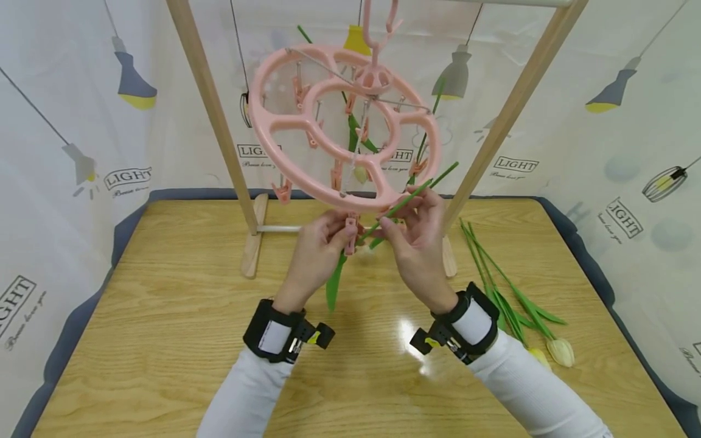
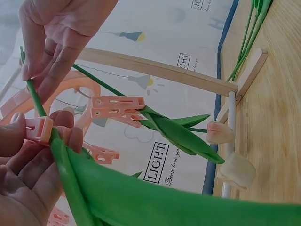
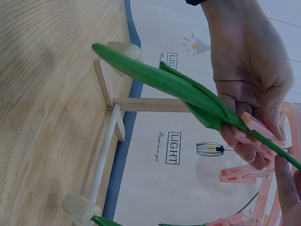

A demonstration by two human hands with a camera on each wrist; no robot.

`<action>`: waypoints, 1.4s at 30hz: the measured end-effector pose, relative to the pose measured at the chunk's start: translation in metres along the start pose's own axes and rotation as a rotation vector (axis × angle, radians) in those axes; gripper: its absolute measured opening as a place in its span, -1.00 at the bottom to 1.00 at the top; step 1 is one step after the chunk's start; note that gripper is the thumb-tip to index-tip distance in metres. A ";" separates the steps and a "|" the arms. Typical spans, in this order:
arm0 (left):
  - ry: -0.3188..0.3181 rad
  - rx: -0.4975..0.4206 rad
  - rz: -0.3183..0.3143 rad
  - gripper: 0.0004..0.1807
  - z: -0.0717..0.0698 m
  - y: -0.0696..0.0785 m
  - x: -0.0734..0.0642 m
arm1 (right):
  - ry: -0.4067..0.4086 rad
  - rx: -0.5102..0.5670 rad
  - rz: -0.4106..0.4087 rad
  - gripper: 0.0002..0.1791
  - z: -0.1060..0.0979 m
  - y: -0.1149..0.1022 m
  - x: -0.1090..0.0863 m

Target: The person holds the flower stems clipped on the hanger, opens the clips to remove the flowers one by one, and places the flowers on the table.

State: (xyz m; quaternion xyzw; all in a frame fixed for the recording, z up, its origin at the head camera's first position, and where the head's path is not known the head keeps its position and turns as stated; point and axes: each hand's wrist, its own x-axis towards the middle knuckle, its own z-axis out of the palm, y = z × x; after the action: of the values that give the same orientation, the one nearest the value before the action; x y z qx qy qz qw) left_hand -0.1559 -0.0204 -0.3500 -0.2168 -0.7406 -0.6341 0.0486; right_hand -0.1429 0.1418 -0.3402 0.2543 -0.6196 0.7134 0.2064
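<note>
My left hand (image 1: 317,246) pinches a pink clothespin (image 1: 350,234) at the near rim of a round pink drying hanger (image 1: 256,97). The tulip's green stem (image 1: 408,202) passes at the clothespin, and its broad leaf (image 1: 335,283) hangs below. My right hand (image 1: 418,243) holds that stem between thumb and fingers, right of the clothespin. In the right wrist view, the stem lies at the clothespin's jaws beside the leaf (image 3: 160,80); a white bloom (image 3: 124,54) shows behind the leaf tip. Whether the jaws grip the stem I cannot tell.
Wooden posts (image 1: 213,103) flank the hanger, joined low by a white bar (image 1: 279,229). Other clothespins (image 1: 282,191) dangle from it, some holding tulips; pink (image 2: 220,133) and white blooms (image 2: 237,169) hang down. Loose tulips (image 1: 515,310) lie at the table's right.
</note>
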 end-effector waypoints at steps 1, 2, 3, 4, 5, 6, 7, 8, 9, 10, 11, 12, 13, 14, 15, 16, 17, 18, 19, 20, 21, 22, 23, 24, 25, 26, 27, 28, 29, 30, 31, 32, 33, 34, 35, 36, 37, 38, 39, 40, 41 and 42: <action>-0.002 -0.003 -0.002 -0.72 0.000 0.000 0.000 | 0.000 0.004 0.002 -0.42 0.000 0.000 0.000; -0.001 -0.003 -0.005 -0.73 0.000 0.000 0.000 | 0.001 0.008 0.003 -0.42 0.000 0.000 0.000; 0.000 -0.002 -0.005 -0.74 -0.001 0.000 0.000 | 0.002 0.011 0.002 -0.42 0.000 0.000 0.000; 0.004 -0.001 -0.003 -0.74 -0.001 0.001 0.000 | 0.004 0.014 -0.001 -0.42 0.000 0.000 0.000; 0.008 0.005 -0.002 -0.75 -0.001 0.001 0.000 | 0.005 0.015 -0.005 -0.42 0.000 0.001 0.000; 0.012 0.010 0.001 -0.76 -0.001 0.001 0.000 | 0.006 0.015 -0.012 -0.42 0.000 0.001 0.000; 0.015 0.013 0.001 -0.76 -0.001 0.001 0.000 | 0.009 0.011 -0.020 -0.42 0.000 0.001 0.000; 0.020 0.016 0.003 -0.77 -0.001 0.001 0.000 | 0.012 0.006 -0.027 -0.42 0.000 0.001 0.000; 0.023 0.014 0.004 -0.77 -0.001 0.001 0.000 | 0.015 0.000 -0.034 -0.42 0.000 0.001 0.000; 0.025 0.016 0.006 -0.78 -0.001 0.001 0.001 | 0.018 -0.004 -0.039 -0.42 0.000 0.001 0.000; 0.027 0.015 0.006 -0.78 -0.001 0.001 0.001 | 0.021 -0.009 -0.043 -0.42 0.000 0.001 0.000; 0.029 0.016 0.007 -0.79 -0.001 0.001 0.001 | 0.024 -0.012 -0.046 -0.41 0.000 0.001 0.000; 0.036 0.017 0.009 -0.79 -0.001 0.001 0.001 | 0.027 -0.015 -0.050 -0.41 0.000 0.001 0.000; 0.041 0.018 0.013 -0.80 -0.002 0.000 0.001 | 0.028 -0.016 -0.052 -0.41 0.000 0.001 0.000; 0.045 0.017 0.017 -0.81 -0.002 0.000 0.001 | 0.029 -0.014 -0.052 -0.42 0.000 0.001 0.000; 0.051 0.019 0.021 -0.82 -0.002 0.000 0.001 | 0.030 -0.014 -0.053 -0.42 0.000 0.001 0.000; 0.057 0.018 0.026 -0.82 -0.003 0.000 0.001 | 0.031 -0.014 -0.054 -0.42 0.000 0.001 0.000; 0.060 0.020 0.033 -0.83 -0.003 -0.001 0.002 | 0.031 -0.014 -0.058 -0.42 0.001 0.000 0.000; 0.062 0.018 0.036 -0.84 -0.004 0.000 0.002 | 0.030 -0.014 -0.063 -0.43 0.001 0.000 0.000; 0.060 0.014 0.040 -0.85 -0.005 0.000 0.002 | 0.030 -0.014 -0.067 -0.43 0.001 0.000 0.000; 0.058 0.011 0.043 -0.85 -0.005 0.000 0.001 | 0.029 -0.017 -0.071 -0.42 0.001 0.000 0.000; 0.058 0.008 0.043 -0.85 -0.006 -0.001 0.001 | 0.029 -0.021 -0.076 -0.42 0.001 0.000 0.000; 0.056 0.006 0.043 -0.85 -0.007 -0.001 0.001 | 0.029 -0.024 -0.079 -0.41 0.001 0.000 0.000; 0.055 0.004 0.037 -0.85 -0.008 -0.001 0.001 | 0.031 -0.026 -0.083 -0.40 0.000 0.000 0.000; 0.055 0.003 0.032 -0.84 -0.009 -0.002 0.001 | 0.032 -0.029 -0.084 -0.39 -0.001 0.000 0.000; 0.058 0.000 0.027 -0.83 -0.010 -0.002 0.001 | 0.034 -0.036 -0.083 -0.38 -0.002 0.000 0.000; 0.062 -0.003 0.020 -0.81 -0.011 -0.002 0.001 | 0.036 -0.041 -0.082 -0.37 -0.003 0.000 0.000; 0.066 -0.007 0.011 -0.80 -0.012 -0.003 0.001 | 0.039 -0.044 -0.080 -0.37 -0.004 0.000 0.000; 0.067 -0.016 0.001 -0.78 -0.013 -0.003 0.001 | 0.041 -0.050 -0.077 -0.37 -0.005 0.000 0.000; 0.073 -0.027 -0.009 -0.76 -0.014 -0.003 0.001 | 0.041 -0.057 -0.078 -0.38 -0.007 0.000 0.001; 0.080 -0.040 -0.016 -0.73 -0.015 -0.004 0.001 | 0.041 -0.070 -0.077 -0.38 -0.009 0.000 0.001; 0.087 -0.057 -0.025 -0.71 -0.015 -0.005 0.001 | 0.040 -0.083 -0.075 -0.39 -0.010 -0.001 0.001; 0.092 -0.072 -0.030 -0.69 -0.016 -0.006 0.001 | 0.041 -0.092 -0.073 -0.40 -0.012 -0.001 0.001; 0.098 -0.089 -0.034 -0.68 -0.017 -0.007 0.002 | 0.040 -0.101 -0.071 -0.40 -0.014 -0.001 0.002; 0.104 -0.106 -0.037 -0.66 -0.017 -0.007 0.002 | 0.040 -0.113 -0.070 -0.41 -0.016 -0.002 0.002; 0.111 -0.114 -0.038 -0.65 -0.018 -0.008 0.002 | 0.042 -0.124 -0.067 -0.41 -0.017 -0.002 0.002; 0.115 -0.122 -0.039 -0.64 -0.018 -0.009 0.002 | 0.045 -0.133 -0.064 -0.41 -0.019 -0.003 0.001; 0.118 -0.128 -0.043 -0.63 -0.019 -0.010 0.002 | 0.047 -0.141 -0.061 -0.41 -0.020 -0.003 0.001; 0.119 -0.133 -0.048 -0.62 -0.019 -0.011 0.002 | 0.050 -0.146 -0.057 -0.41 -0.022 -0.004 0.001; 0.121 -0.139 -0.054 -0.61 -0.020 -0.011 0.002 | 0.052 -0.151 -0.053 -0.41 -0.024 -0.004 0.001; 0.122 -0.138 -0.059 -0.60 -0.020 -0.012 0.002 | 0.056 -0.158 -0.051 -0.42 -0.025 -0.004 0.001; 0.124 -0.135 -0.065 -0.60 -0.021 -0.012 0.002 | 0.060 -0.166 -0.048 -0.43 -0.027 -0.005 0.001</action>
State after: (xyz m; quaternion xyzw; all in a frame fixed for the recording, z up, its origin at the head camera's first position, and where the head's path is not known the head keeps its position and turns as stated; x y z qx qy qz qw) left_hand -0.1671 -0.0410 -0.3564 -0.1557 -0.6985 -0.6959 0.0588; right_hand -0.1436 0.1687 -0.3387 0.2298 -0.6638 0.6617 0.2623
